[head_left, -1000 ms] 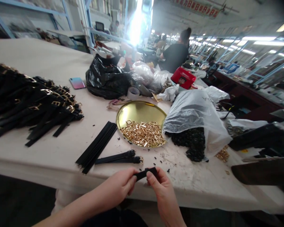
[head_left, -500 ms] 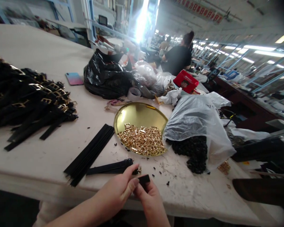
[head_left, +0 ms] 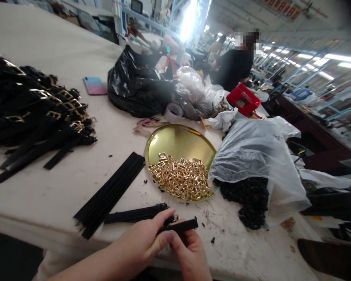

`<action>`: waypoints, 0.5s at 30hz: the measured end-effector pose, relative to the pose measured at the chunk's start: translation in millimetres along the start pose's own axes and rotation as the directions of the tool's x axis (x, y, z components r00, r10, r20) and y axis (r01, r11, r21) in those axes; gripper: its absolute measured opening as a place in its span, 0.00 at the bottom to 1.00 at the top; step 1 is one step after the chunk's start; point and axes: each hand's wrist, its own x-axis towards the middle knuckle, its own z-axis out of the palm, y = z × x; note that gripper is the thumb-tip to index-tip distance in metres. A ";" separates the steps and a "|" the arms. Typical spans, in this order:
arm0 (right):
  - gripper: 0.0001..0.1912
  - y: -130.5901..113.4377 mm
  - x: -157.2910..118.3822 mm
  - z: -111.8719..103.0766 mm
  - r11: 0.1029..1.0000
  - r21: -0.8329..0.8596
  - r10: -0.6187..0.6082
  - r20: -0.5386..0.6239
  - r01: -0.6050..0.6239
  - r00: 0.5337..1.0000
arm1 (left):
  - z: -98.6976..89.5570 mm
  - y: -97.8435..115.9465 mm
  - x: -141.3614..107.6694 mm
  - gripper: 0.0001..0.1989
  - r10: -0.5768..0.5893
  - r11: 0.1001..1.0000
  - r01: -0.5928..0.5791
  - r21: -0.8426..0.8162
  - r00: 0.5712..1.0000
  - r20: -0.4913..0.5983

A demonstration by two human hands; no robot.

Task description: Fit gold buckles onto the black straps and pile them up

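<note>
Near the table's front edge, my left hand (head_left: pixel 152 237) and my right hand (head_left: pixel 190 249) meet around a black strap (head_left: pixel 185 225). Both hands are closed on it, thumbs close together, and its end sticks out to the right above my right fingers. The part inside the hands is hidden. Just behind my left hand lie finished-looking black straps (head_left: pixel 131 214), partly covered by that hand. A stack of flat black straps (head_left: pixel 111 193) rests to the left. Beyond the hands, a round gold tray (head_left: pixel 175 138) bears a heap of small gold buckles (head_left: pixel 183 177).
A large pile of buckled black straps (head_left: pixel 43 113) covers the left side, near a phone (head_left: pixel 95 86). Behind the tray sit a black plastic bag (head_left: pixel 137 88) and a tape roll (head_left: pixel 173 112). A clear bag (head_left: pixel 251 152) spills small black loops (head_left: pixel 253 203). A person (head_left: pixel 234 66) stands farther back.
More of the black strap now sticks out to the right of my hands. The view has shifted slightly, and both hands stay together on the strap.
</note>
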 end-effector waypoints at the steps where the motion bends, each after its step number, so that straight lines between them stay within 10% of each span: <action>1: 0.13 -3.7 1.4 -5.1 0.998 -0.064 -0.028 0.013 0.029 1.000 | -2.2 0.4 1.0 0.22 0.020 1.000 -0.020 -0.020 1.000 -0.002; 5: 0.12 -32.9 34.2 -34.3 0.865 -0.428 -0.294 -0.010 0.261 0.956 | -11.8 8.3 4.4 0.14 -0.011 0.991 -0.002 -0.136 0.996 -0.092; 9: 0.07 -54.4 90.1 -45.3 0.392 -0.842 -0.457 0.172 0.371 0.873 | -11.5 13.5 1.4 0.12 -0.156 0.916 0.118 -0.383 0.985 -0.069; 15: 0.05 -53.3 103.4 -41.8 0.344 -0.839 -0.508 0.212 0.422 0.835 | 1.1 19.6 -13.2 0.11 -0.152 0.879 0.088 -0.469 0.983 -0.101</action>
